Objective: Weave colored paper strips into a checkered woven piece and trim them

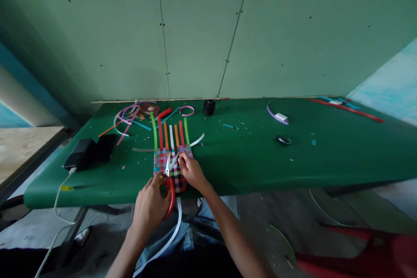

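Observation:
My left hand (150, 202) is closed around the red handles of a pair of scissors (170, 200), its blades parted and pointing away from me over a woven piece. The woven piece (157, 165) is a multicoloured check of flat strips lying near the table's front edge. Green, red, orange and white strip ends (171, 137) stick out from its far side. My right hand (192, 171) rests on its right part, thumb and fingers pinched close to the blade tips; what they pinch is hidden. A long white strip (178, 221) hangs below the piece towards my lap.
On the green table (234, 160), loose coloured strips (130, 115) lie at back left near a black thread spool (209, 107). A black power bank (79, 153) with a white cable sits left. Rightward are a dark oval object (283, 140) and a red strip (345, 110).

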Demonstrator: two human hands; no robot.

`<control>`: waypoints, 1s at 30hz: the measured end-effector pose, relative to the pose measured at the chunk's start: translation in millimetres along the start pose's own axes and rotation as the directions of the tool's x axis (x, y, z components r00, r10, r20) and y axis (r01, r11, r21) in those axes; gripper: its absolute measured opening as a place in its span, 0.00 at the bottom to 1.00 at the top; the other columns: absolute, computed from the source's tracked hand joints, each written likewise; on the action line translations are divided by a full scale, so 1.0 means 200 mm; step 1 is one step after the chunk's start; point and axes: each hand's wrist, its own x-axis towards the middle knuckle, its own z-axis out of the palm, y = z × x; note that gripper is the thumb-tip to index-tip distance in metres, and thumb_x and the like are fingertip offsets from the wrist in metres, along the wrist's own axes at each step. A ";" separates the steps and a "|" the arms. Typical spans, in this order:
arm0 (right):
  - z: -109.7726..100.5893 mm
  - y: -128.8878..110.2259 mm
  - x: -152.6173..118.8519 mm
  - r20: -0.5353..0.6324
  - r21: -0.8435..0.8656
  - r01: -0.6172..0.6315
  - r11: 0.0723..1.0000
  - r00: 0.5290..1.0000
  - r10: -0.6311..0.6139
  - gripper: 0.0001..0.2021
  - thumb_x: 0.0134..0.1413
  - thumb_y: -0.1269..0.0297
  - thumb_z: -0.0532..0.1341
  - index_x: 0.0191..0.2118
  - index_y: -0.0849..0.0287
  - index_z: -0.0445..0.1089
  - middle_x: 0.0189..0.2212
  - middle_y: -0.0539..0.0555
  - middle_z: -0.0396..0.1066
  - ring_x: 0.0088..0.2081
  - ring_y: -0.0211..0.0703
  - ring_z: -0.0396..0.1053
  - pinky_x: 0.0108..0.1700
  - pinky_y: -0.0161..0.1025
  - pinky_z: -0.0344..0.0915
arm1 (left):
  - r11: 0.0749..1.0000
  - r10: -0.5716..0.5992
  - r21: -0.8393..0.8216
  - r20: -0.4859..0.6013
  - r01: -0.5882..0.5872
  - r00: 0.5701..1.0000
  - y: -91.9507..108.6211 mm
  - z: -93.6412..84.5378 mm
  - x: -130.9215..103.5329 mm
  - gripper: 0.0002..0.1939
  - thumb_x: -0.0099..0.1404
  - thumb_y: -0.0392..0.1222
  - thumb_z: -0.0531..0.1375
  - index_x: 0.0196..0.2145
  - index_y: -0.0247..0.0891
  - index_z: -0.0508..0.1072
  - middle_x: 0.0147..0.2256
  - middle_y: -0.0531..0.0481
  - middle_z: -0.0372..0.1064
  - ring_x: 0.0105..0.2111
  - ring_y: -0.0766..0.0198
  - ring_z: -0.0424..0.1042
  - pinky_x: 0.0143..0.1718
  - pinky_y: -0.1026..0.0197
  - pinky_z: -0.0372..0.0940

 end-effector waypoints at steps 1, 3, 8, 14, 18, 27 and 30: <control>0.00 0.00 0.00 0.003 -0.003 -0.009 1.000 1.000 0.009 0.09 0.74 0.65 0.51 0.47 0.56 0.69 0.35 0.53 0.78 0.37 0.46 0.76 0.39 0.37 0.61 | 0.999 -0.008 0.051 0.030 0.006 1.000 0.03 0.01 0.01 0.21 0.69 0.43 0.60 0.58 0.39 0.71 0.51 0.40 0.79 0.47 0.49 0.80 0.45 0.55 0.69; 0.01 0.01 0.00 0.008 -0.013 -0.027 1.000 1.000 0.028 0.09 0.72 0.67 0.51 0.47 0.56 0.68 0.36 0.54 0.78 0.39 0.47 0.76 0.39 0.37 0.60 | 0.991 -0.034 0.134 0.070 0.024 0.997 0.07 0.01 0.03 0.19 0.70 0.45 0.60 0.56 0.39 0.72 0.50 0.38 0.79 0.47 0.48 0.80 0.44 0.56 0.68; 0.01 -0.01 0.00 0.014 -0.014 -0.080 0.997 0.997 0.080 0.10 0.74 0.66 0.50 0.46 0.57 0.68 0.38 0.56 0.79 0.40 0.48 0.76 0.40 0.37 0.60 | 0.980 -0.059 0.196 0.137 0.032 0.989 0.15 -0.03 0.10 0.15 0.72 0.48 0.58 0.52 0.40 0.74 0.48 0.38 0.79 0.46 0.48 0.80 0.42 0.56 0.66; -0.01 -0.04 -0.01 0.024 -0.026 -0.105 0.994 0.994 0.106 0.11 0.72 0.69 0.49 0.47 0.57 0.69 0.39 0.57 0.79 0.41 0.47 0.76 0.40 0.37 0.60 | 0.981 -0.054 0.194 0.176 0.019 0.983 0.20 -0.05 0.16 0.13 0.72 0.48 0.57 0.49 0.41 0.74 0.44 0.40 0.80 0.43 0.47 0.81 0.39 0.56 0.64; -0.01 -0.04 -0.01 0.034 -0.024 -0.090 0.996 0.995 0.090 0.12 0.74 0.67 0.48 0.45 0.57 0.69 0.39 0.57 0.79 0.41 0.46 0.76 0.40 0.36 0.60 | 0.981 -0.043 0.191 0.162 0.011 0.986 0.21 -0.05 0.17 0.13 0.73 0.48 0.56 0.48 0.41 0.74 0.45 0.40 0.80 0.44 0.47 0.81 0.40 0.56 0.64; -0.01 -0.02 0.00 0.024 0.014 -0.086 0.996 0.996 0.086 0.14 0.74 0.69 0.49 0.55 0.57 0.68 0.42 0.57 0.80 0.42 0.47 0.77 0.42 0.36 0.63 | 0.976 -0.050 0.217 0.194 0.007 0.980 0.23 -0.05 0.16 0.13 0.72 0.48 0.57 0.49 0.40 0.73 0.45 0.39 0.80 0.45 0.45 0.81 0.40 0.55 0.66; -0.01 -0.02 0.00 0.029 0.040 -0.080 0.996 0.996 0.079 0.13 0.74 0.68 0.49 0.54 0.56 0.68 0.43 0.57 0.80 0.43 0.48 0.77 0.42 0.36 0.64 | 0.975 -0.052 0.223 0.200 0.007 0.978 0.24 -0.06 0.16 0.14 0.73 0.48 0.57 0.50 0.40 0.73 0.45 0.38 0.80 0.45 0.45 0.80 0.39 0.56 0.66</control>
